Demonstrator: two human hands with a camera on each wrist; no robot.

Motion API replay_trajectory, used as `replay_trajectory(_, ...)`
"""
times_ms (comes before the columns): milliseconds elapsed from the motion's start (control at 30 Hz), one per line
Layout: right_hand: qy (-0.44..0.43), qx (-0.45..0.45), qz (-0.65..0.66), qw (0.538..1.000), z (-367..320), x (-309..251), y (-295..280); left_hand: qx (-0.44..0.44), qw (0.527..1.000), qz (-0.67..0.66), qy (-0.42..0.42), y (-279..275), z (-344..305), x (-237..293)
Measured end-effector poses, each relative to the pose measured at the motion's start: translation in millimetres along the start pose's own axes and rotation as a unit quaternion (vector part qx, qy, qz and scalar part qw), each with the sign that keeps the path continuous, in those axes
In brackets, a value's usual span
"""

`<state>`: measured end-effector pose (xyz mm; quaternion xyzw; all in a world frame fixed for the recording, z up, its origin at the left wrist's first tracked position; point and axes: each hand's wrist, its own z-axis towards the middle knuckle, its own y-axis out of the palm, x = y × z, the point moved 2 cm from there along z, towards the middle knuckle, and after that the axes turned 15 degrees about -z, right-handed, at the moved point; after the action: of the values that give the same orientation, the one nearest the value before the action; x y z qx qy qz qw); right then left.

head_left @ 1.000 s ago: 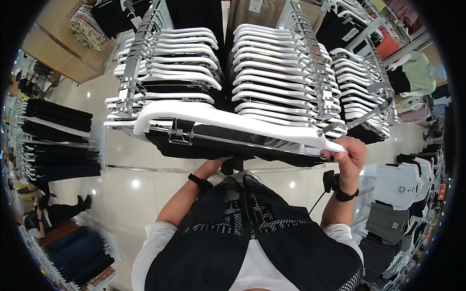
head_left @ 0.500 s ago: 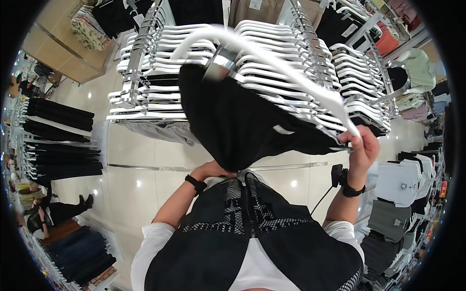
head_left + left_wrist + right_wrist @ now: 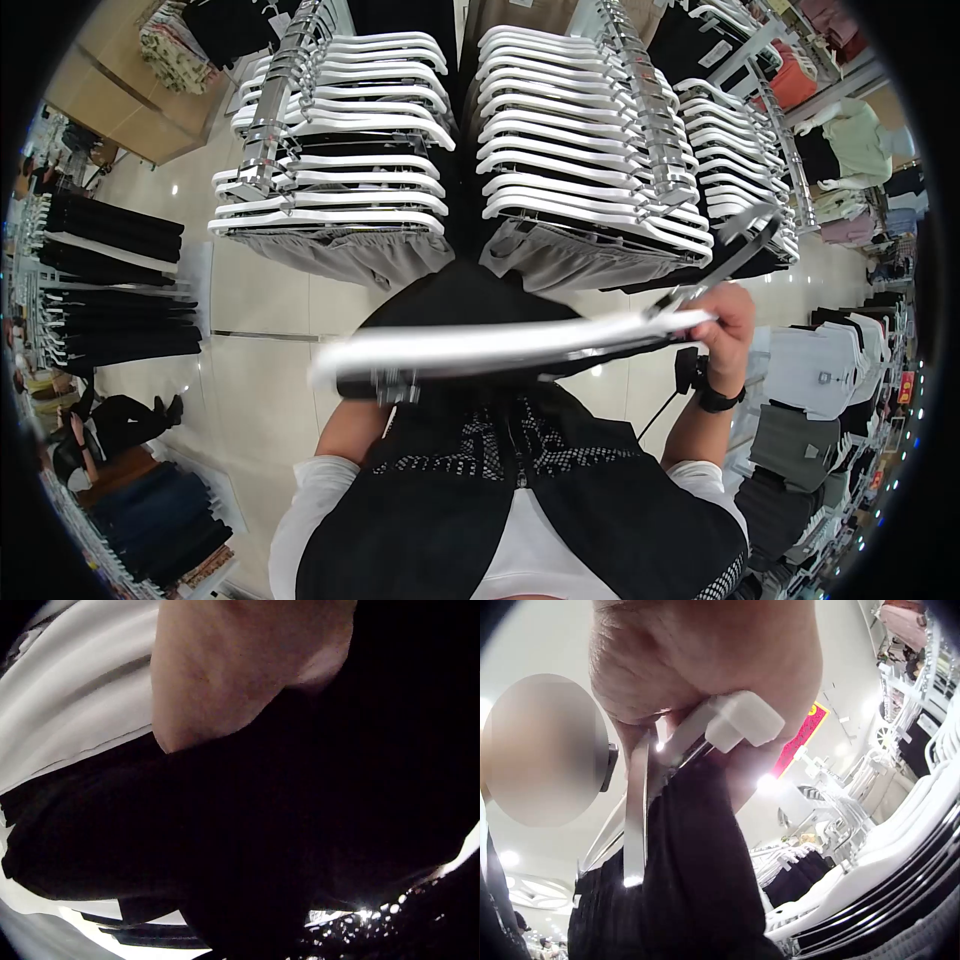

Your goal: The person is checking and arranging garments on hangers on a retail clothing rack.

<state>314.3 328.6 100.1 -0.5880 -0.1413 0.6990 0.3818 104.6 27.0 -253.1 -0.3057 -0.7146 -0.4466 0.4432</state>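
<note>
My right hand [image 3: 728,320] grips one end of a white clip hanger [image 3: 500,345], blurred by motion. From the hanger's metal clips hangs a black garment [image 3: 470,300] with a gathered waistband. The hanger lies almost level across my front, its hook sticking up beside the right hand. In the right wrist view the fingers wrap round the white hanger end [image 3: 742,724], and the black cloth drops below. The garment covers my left hand in the head view. Dark cloth lies against the left hand [image 3: 247,667] in the left wrist view, its fingers hidden.
Two metal rails [image 3: 262,150] [image 3: 665,150] ahead carry rows of white hangers, with grey pants [image 3: 345,255] at the front. A third, shorter row [image 3: 740,150] stands to the right. Clothes racks [image 3: 115,275] line the left side; folded white shirts [image 3: 810,360] are on the right.
The hanger with the black garment swung up at its left end, then came down level, closer to my body. My left hand has gone from sight behind the garment.
</note>
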Motion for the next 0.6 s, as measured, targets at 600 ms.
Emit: replay_trajectory(600, 0.078, 0.128, 0.081, 0.985, -24, 43, -3, 0.094, 0.926, -0.313, -0.190, 47, 0, 62)
